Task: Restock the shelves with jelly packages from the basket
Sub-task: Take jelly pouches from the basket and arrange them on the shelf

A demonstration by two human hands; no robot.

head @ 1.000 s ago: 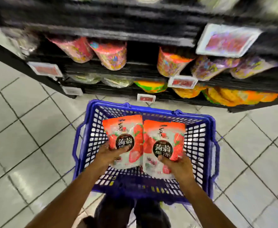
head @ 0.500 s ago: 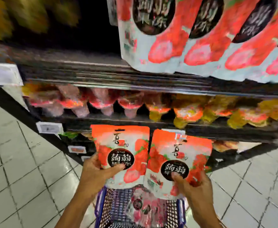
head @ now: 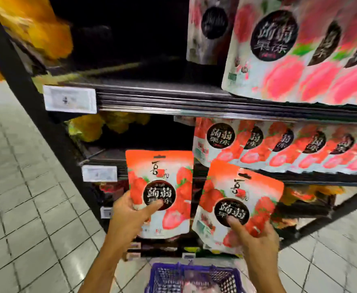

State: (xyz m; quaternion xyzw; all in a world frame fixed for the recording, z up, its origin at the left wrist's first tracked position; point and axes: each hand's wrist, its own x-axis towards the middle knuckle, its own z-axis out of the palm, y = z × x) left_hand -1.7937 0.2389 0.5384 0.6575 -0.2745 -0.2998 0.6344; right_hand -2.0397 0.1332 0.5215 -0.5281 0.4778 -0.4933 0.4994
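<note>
Since half a second ago, the left package (head: 159,187) and the right package (head: 238,197) have risen farther above the basket (head: 194,275), whose blue rim I see only at the bottom edge. My left hand (head: 131,216) grasps the left package, held upright, thumb on its black label. My right hand (head: 255,242) grasps the right package, tilted, just beside the first. Higher above the basket, matching packages (head: 279,144) line a shelf (head: 300,178).

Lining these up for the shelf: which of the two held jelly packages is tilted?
The right package, gripped by the right hand: its top leans rightward. The left package, in the left hand, is held upright.
</note>
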